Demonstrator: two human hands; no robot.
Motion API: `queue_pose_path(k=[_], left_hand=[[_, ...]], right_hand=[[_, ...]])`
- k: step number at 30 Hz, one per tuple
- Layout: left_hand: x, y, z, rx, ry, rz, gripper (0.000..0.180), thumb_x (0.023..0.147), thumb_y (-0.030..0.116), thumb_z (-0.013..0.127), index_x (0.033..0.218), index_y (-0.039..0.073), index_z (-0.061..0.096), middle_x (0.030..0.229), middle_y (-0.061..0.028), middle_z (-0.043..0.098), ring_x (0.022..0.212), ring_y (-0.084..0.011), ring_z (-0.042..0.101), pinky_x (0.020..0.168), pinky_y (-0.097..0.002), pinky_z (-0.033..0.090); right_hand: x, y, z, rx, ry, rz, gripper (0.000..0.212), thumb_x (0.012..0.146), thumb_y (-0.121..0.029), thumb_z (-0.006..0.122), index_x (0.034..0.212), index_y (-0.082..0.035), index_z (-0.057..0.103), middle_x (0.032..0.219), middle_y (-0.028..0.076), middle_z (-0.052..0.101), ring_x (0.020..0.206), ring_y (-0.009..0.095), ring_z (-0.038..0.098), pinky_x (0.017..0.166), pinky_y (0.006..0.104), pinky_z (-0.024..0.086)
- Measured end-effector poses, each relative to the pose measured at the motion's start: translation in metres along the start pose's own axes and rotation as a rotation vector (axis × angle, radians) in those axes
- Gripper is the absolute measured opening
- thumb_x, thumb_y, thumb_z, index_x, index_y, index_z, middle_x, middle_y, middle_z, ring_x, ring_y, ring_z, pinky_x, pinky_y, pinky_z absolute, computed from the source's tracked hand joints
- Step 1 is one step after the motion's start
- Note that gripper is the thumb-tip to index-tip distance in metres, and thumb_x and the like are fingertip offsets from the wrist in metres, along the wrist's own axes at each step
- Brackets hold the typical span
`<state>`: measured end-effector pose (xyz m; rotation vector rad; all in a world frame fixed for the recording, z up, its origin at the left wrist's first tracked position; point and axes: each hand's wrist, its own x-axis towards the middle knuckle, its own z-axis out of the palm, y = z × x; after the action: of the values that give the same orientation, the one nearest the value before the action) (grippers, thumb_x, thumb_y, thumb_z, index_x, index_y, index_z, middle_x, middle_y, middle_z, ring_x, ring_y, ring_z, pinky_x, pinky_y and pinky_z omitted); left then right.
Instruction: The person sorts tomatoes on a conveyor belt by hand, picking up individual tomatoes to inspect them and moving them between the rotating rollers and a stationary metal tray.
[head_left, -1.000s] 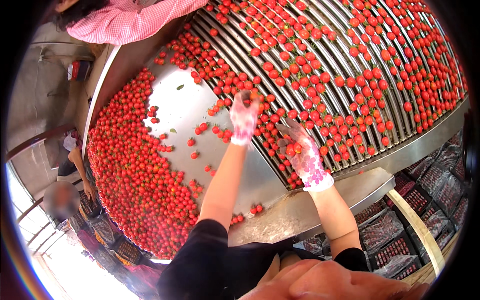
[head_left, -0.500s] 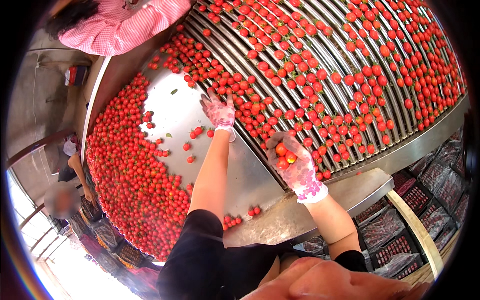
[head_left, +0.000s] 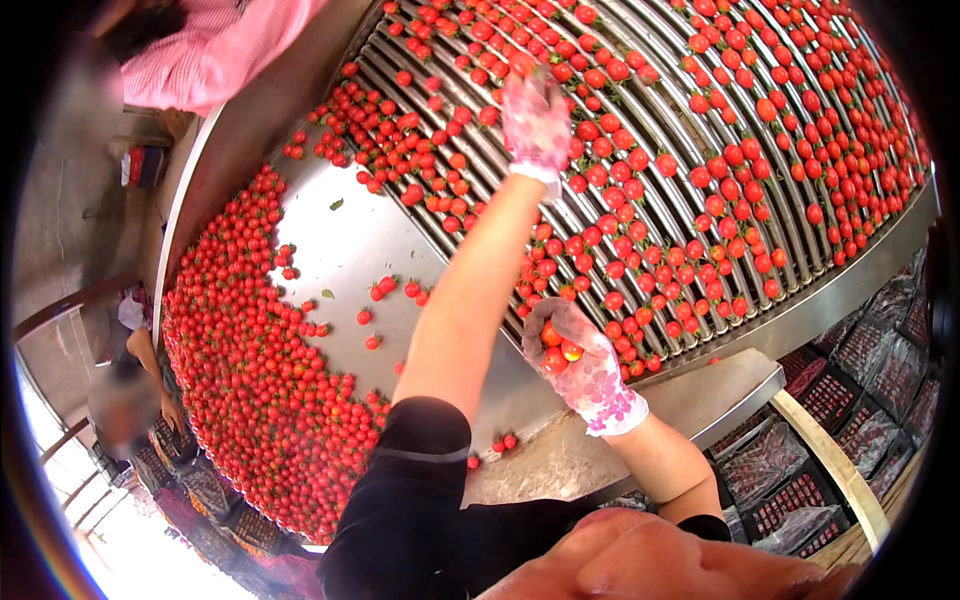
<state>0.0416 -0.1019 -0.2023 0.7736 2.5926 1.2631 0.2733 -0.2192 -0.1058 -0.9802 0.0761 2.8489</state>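
Note:
My left hand [head_left: 537, 125], in a white glove with a pink pattern, reaches far over the metal roller conveyor [head_left: 672, 112]. Its fingers are smeared by motion, and a red cherry tomato [head_left: 522, 64] shows at the fingertips; whether they grip it is unclear. Nearer to me, my right hand [head_left: 597, 385] wears a matching flowered glove with greyed fingers. It is cupped, palm up, around several cherry tomatoes [head_left: 553, 360], one of them partly yellowish. Many loose tomatoes [head_left: 735, 155] lie in rows between the rollers beneath and around both hands.
Left of the rollers, a smooth metal tray [head_left: 330, 255] bears a big heap of cherry tomatoes [head_left: 250, 370] along its curved wall. A person in a pink checked sleeve [head_left: 215, 55] stands at the far left. Dark crates [head_left: 795, 500] with plastic covers fill the lower right.
My left hand has swept forward and right, from the tray's edge out over the rollers. The right hand has shifted slightly nearer, its fingers curled further over the tomatoes.

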Motion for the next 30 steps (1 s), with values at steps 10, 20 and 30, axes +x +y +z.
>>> queue_pose_path(k=[10,20,30], left_hand=[[0.179,-0.039,-0.013,0.679,-0.206,0.385,0.046,0.086,0.013,0.057,0.131,0.019,0.060,0.134,-0.0129,0.055,0.120,-0.0359,0.057,0.102,-0.0431,0.047],[0.056,-0.006,0.028,0.422,-0.040,0.745,0.040,0.088,0.037,0.065,0.123,0.018,0.065,0.132,-0.0105,0.056,0.124,-0.0364,0.049,0.106,-0.0482,0.038],[0.020,0.036,0.015,-0.120,-0.386,0.245,0.041,0.085,0.027,0.075,0.116,0.003,0.065,0.103,-0.0080,0.069,0.092,-0.0168,0.066,0.084,-0.0283,0.052]], right_hand=[[-0.005,0.002,0.014,0.021,0.008,-0.033,0.024,0.090,-0.015,0.057,0.110,0.000,0.060,0.095,0.008,0.063,0.084,0.017,0.059,0.078,0.0302,0.046],[-0.004,0.003,0.002,0.044,-0.041,-0.048,0.026,0.091,-0.016,0.058,0.113,-0.001,0.059,0.099,0.007,0.061,0.087,0.016,0.058,0.081,0.0294,0.046],[0.006,-0.003,-0.002,0.012,0.143,-0.329,0.036,0.096,-0.031,0.056,0.117,-0.002,0.057,0.099,0.007,0.062,0.091,0.018,0.060,0.083,0.0307,0.046]])
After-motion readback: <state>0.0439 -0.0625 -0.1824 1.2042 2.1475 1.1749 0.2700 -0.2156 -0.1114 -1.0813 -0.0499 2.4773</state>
